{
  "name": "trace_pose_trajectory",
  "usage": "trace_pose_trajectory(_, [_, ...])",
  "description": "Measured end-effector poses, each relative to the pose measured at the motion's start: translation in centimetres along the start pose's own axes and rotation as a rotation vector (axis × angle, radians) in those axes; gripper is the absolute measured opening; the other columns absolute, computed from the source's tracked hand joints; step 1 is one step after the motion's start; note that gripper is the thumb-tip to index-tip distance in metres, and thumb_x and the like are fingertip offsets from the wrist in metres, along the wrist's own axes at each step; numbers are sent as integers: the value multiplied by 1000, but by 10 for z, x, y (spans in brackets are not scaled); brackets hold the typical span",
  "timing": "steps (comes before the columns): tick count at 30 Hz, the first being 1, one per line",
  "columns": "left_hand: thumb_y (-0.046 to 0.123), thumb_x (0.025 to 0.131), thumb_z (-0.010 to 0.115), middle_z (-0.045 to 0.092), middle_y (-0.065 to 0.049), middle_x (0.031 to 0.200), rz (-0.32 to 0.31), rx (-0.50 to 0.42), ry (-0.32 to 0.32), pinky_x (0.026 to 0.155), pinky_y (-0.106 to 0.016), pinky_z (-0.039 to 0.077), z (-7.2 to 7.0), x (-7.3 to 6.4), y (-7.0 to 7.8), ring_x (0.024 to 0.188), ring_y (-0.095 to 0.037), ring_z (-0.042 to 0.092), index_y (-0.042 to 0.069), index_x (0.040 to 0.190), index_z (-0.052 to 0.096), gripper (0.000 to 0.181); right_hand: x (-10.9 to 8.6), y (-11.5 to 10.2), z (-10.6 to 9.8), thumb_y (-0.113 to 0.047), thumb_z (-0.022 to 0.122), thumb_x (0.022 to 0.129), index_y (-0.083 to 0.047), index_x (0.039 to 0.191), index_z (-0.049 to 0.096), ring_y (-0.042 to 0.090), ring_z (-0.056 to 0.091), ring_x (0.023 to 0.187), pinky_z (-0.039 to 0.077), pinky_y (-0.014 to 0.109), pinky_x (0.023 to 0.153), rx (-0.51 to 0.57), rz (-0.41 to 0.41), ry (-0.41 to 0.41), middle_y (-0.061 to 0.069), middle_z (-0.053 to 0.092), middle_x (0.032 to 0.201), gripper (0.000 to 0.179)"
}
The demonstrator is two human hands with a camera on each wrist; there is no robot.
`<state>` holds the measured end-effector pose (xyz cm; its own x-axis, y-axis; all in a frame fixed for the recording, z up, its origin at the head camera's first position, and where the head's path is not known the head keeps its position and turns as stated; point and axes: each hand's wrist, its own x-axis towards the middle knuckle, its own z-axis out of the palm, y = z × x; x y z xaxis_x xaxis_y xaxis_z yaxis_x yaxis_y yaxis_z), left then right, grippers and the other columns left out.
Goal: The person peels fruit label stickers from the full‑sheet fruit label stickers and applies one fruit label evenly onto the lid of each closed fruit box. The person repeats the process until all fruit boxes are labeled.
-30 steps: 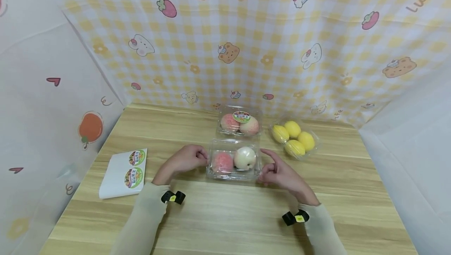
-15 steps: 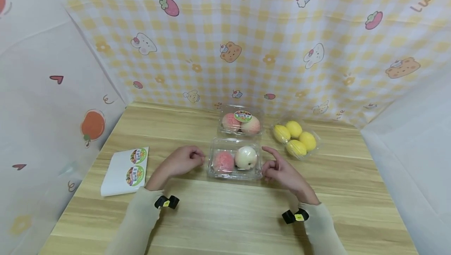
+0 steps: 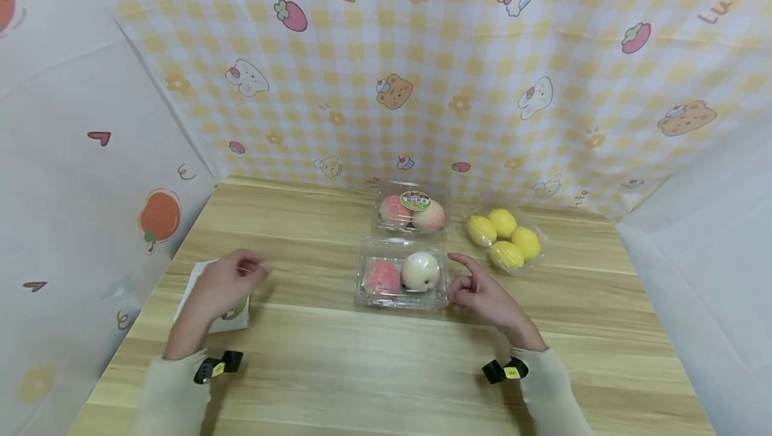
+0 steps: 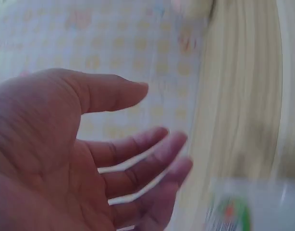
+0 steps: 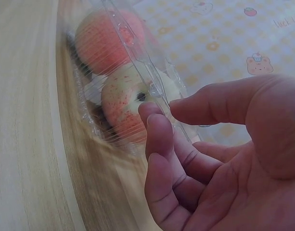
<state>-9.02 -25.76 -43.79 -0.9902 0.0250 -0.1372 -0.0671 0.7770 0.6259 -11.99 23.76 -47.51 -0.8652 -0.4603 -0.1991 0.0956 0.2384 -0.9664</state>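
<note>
My left hand [image 3: 226, 282] hovers over the white sticker sheet [image 3: 241, 322], covering much of it. In the left wrist view, that hand [image 4: 114, 159] has its thumb apart from loosely bent fingers and holds nothing; a blurred round sticker [image 4: 229, 214] shows below it. My right hand [image 3: 482, 292] is at the right side of the nearer clear plastic box [image 3: 401, 246], index finger stretched out and the others bent. Inside this lidded box are a red apple [image 5: 106, 41] and a paler speckled apple [image 5: 121, 96]. In the right wrist view, thumb and fingertips are close to the box's rim, without a plain grip.
Behind the nearer box stands another clear box [image 3: 386, 188] with two pinkish fruits and an oval label [image 3: 416, 201]. To its right, several lemons [image 3: 508, 255] lie in a clear container. A yellow checked cloth [image 3: 338, 74] hangs at the wooden table's back edge.
My left hand has left the nearer box's left side and moved left to above the sticker sheet. The right hand stays beside the box, which has hardly moved.
</note>
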Motion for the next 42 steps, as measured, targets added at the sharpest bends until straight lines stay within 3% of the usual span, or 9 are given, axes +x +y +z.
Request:
trace_pose_trajectory(3, [45,111,64,68,-32,131,-103,74,18,81,-56,57,-16,-6,-23,115,-49,67,-10,143,59,64,0,1,0,13,57,99,2,171,17,20,68,84,61,33,77,0,-9,-6,28,70,102,83])
trace_pose_trajectory(8, [49,106,68,57,-42,139,-250,181,35,92,-67,51,-33,-10,-56,122,-58,57,-19,145,50,80,0,1,0,13,58,99,3,171,17,19,68,83,61,32,76,1,-12,-7,27,70,102,83])
trace_pose_trajectory(15, [59,101,72,40,-51,145,-354,176,4,101,-74,47,-38,-11,-79,130,-66,45,-24,152,34,105,-1,1,0,12,58,100,2,171,17,21,68,85,61,32,76,-13,-4,-4,26,70,103,83])
trace_pose_trajectory(21, [62,97,76,37,-51,147,-363,160,-3,105,-73,45,-32,-6,-84,129,-64,45,-27,154,28,115,-1,1,1,12,58,100,2,171,17,21,68,85,61,32,77,-14,-5,-3,26,69,103,83])
trace_pose_trajectory(32, [62,100,71,37,-52,150,-379,109,-59,101,-70,47,-26,2,-80,126,-63,48,-24,157,25,113,-1,1,0,11,58,100,2,171,18,20,68,85,61,33,77,-13,-15,-5,24,70,102,81])
trace_pose_trajectory(37, [45,103,74,44,-50,147,-341,64,-6,97,-66,50,-21,5,-77,122,-61,54,-22,157,28,98,-1,1,0,10,58,101,1,171,19,21,68,87,62,33,79,-3,-6,-3,23,71,104,80])
trace_pose_trajectory(42, [31,103,78,55,-47,137,-304,2,64,77,-47,54,-15,9,-69,107,-51,65,-19,159,30,89,0,1,0,10,58,102,1,171,19,22,69,87,62,33,79,6,-1,1,22,71,104,80])
